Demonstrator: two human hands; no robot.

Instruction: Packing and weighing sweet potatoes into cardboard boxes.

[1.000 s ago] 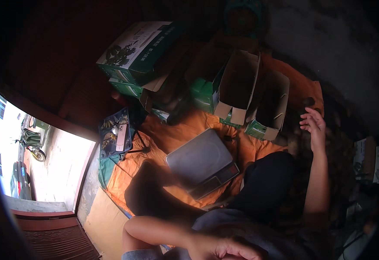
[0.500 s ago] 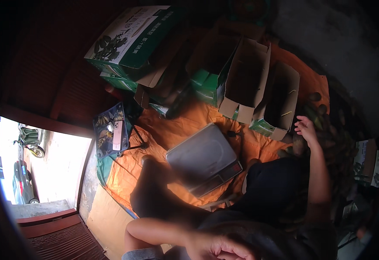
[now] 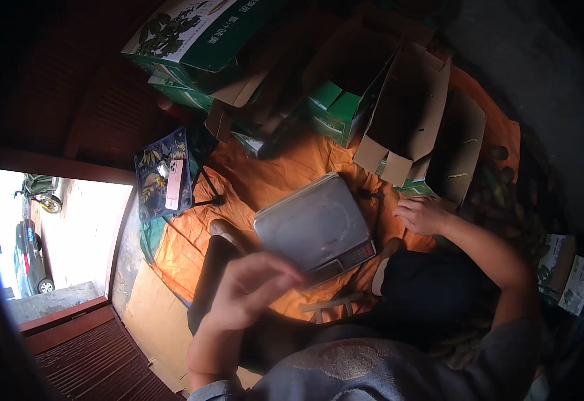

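left hand (image 3: 248, 291) raised from lower edge toward scale (image 3: 315, 227), right hand (image 3: 422, 215) drawn in beside it

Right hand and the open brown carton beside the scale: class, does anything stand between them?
Nothing visible does. The right hand rests empty on the orange cloth, just below the open carton. The grey scale lies off to its left, out of that path.

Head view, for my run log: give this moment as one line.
left hand: raised, empty, above scale | right hand: at open carton | floor: orange cloth

Packing shed: cartons (image 3: 399, 113), scale (image 3: 315, 224), floor tarp (image 3: 191, 234).
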